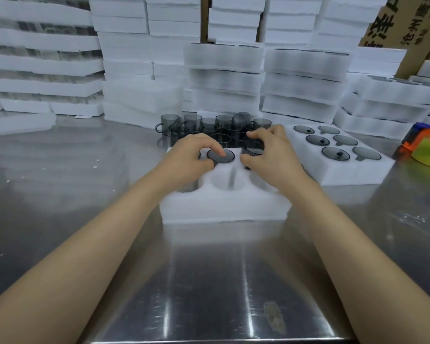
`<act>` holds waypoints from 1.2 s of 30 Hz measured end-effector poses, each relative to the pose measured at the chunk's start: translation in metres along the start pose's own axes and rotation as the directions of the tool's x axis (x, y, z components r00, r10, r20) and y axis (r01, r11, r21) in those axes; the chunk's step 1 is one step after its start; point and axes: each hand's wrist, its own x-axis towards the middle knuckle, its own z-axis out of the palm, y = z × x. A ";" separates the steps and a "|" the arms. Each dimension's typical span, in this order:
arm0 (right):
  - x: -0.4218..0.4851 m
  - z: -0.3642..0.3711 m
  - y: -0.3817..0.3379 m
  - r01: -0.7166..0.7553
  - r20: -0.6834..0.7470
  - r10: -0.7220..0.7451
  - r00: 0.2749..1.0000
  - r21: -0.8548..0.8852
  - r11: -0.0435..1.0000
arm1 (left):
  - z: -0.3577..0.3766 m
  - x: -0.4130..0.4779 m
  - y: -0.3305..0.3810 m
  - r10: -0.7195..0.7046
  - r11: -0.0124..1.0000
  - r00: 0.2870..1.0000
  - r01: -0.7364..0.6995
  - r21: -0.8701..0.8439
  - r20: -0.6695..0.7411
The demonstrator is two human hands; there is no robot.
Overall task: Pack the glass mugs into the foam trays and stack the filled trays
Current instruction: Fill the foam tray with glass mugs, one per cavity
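A white foam tray [224,207] sits on the steel table in front of me, its near pockets empty. A smoky grey glass mug [221,156] sits in a far pocket of the tray, and the fingertips of my left hand [193,160] press on its rim. My right hand [271,155] grips another grey mug [252,145] at the tray's far right pocket, fingers curled over its rim. Behind the tray stands a cluster of several loose grey mugs [209,125]. A filled foam tray [338,155] with several mugs lies to the right.
Stacks of white foam trays [224,78] rise along the back and both sides. A cardboard box [402,23] stands at the far right. An orange, blue and yellow-green tape dispenser [425,147] lies at the right edge. The steel table [209,281] reaches toward me.
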 end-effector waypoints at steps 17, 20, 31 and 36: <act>-0.002 0.002 0.001 0.099 0.446 0.108 0.889 -0.417 0.903 | 0.001 0.000 -0.006 -0.019 0.997 1.000 0.020 0.073 -0.017; 0.002 0.002 -0.001 0.085 0.502 0.154 0.851 -0.422 0.903 | 0.002 0.001 -0.007 -0.026 0.997 0.999 0.027 0.072 -0.022; 0.009 0.005 0.002 0.105 0.548 0.156 0.822 -0.416 0.903 | 0.002 0.002 -0.008 -0.038 0.997 0.999 0.038 0.062 -0.008; 0.012 -0.007 0.022 -0.201 0.382 0.124 0.916 0.169 0.965 | 0.003 0.001 -0.007 -0.034 0.996 0.999 0.034 0.079 -0.001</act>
